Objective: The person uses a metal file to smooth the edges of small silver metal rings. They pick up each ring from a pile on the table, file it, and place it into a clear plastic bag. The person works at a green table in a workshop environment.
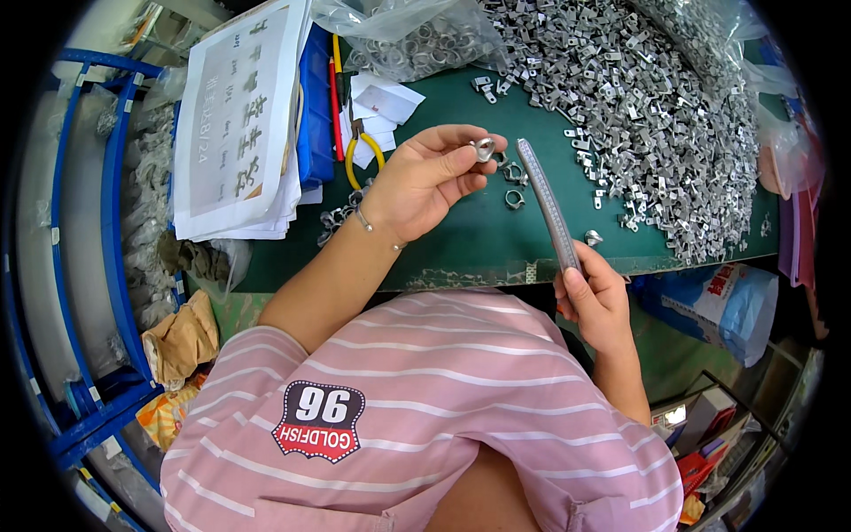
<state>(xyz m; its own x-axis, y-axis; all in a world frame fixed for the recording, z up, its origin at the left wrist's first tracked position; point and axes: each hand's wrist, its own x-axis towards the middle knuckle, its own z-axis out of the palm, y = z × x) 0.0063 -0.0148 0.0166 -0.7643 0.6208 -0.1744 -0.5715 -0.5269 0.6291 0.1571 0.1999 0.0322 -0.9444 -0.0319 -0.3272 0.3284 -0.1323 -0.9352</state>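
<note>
My left hand (425,177) pinches a small shiny metal ring clamp (483,149) between thumb and fingers, above the green table. In my right hand (596,297) is a long, narrow grey strip with fine marks along it, like a ruler (548,204). Its lower end is gripped, and its far end stands a little right of the ring clamp, apart from it. Several loose metal rings (514,199) lie on the table between my hands. One small metal piece (593,237) rests just beyond my right fingers.
A large heap of small metal clips (638,115) covers the table's right side. A clear bag of rings (425,44) sits at the back. Papers (235,124), a blue bin (316,115) and yellow-handled pliers (362,151) are to the left. Blue shelving (133,310) stands further left.
</note>
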